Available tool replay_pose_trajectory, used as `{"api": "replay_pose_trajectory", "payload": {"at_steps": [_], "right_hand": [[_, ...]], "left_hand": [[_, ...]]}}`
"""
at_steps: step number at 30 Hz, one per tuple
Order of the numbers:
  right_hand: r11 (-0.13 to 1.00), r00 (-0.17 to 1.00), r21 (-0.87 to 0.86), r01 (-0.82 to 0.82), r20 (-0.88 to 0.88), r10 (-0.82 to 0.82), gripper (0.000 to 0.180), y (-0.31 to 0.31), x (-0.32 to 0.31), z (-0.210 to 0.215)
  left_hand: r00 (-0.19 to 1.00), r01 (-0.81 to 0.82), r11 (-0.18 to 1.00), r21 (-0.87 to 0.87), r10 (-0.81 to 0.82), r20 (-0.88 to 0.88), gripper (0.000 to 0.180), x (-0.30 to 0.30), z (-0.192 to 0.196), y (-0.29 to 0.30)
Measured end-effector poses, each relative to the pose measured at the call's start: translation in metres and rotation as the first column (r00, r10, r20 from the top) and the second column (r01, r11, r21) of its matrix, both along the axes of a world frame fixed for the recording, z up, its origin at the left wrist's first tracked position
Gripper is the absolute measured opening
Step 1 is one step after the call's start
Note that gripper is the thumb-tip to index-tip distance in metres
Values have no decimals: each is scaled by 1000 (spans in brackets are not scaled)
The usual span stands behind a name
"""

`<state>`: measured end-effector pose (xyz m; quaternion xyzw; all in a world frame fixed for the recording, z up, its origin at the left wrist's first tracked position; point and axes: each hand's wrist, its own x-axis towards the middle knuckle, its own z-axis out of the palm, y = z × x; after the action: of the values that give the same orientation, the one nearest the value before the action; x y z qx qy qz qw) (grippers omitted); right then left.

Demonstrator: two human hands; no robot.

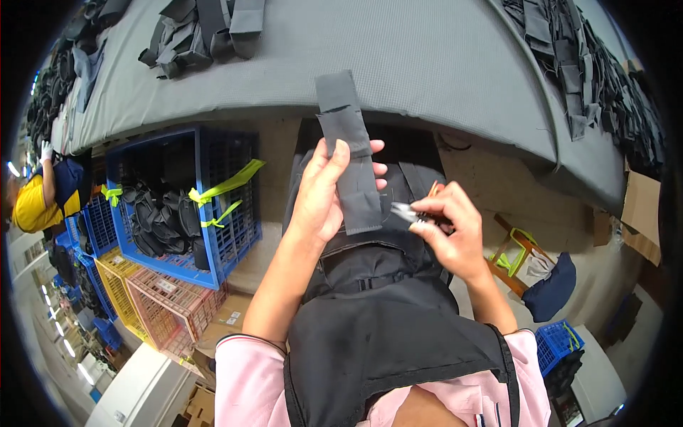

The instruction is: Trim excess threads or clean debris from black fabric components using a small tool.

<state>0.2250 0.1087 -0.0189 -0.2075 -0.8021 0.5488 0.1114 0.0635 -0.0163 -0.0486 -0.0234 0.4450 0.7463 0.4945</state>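
Note:
A dark grey fabric strip (pixel 353 174) with stitched, layered sections lies along my left hand (pixel 321 186). The thumb presses on its face and the fingertips show past its right edge. The strip's upper end reaches over the edge of the covered table (pixel 427 64). Close to the strip's lower right side, my right hand (pixel 454 226) is closed around small thread snips (pixel 407 212). Their metal tips point left toward the strip, and most of the handle is hidden in my fingers. A loose thread shows between the tips and the strip.
Similar strips (pixel 206 35) lie on the table at upper left, with a large pile (pixel 569 64) at upper right. A blue crate (pixel 213 242) of black pieces stands left. A wooden stool (pixel 514 249) is on the right. A person in yellow (pixel 39 203) is far left.

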Motion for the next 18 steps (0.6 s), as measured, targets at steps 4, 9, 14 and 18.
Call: {"api": "replay_pose_trajectory", "payload": {"at_steps": [4, 9, 14, 18], "right_hand": [[993, 1000, 117, -27, -4, 28, 26, -17, 10, -10], [961, 994, 256, -105, -15, 112, 26, -23, 3, -12], [929, 991, 360, -91, -56, 119, 27, -31, -1, -17], [927, 998, 374, -2, -55, 24, 27, -37, -1, -19]], "left_hand": [[997, -46, 999, -20, 47, 53, 33, -2, -1, 3], [993, -101, 995, -26, 102, 61, 32, 0, -2, 4], [975, -206, 978, -40, 209, 80, 31, 4, -1, 8], [944, -313, 948, -62, 318, 88, 31, 7, 4, 12]]}}
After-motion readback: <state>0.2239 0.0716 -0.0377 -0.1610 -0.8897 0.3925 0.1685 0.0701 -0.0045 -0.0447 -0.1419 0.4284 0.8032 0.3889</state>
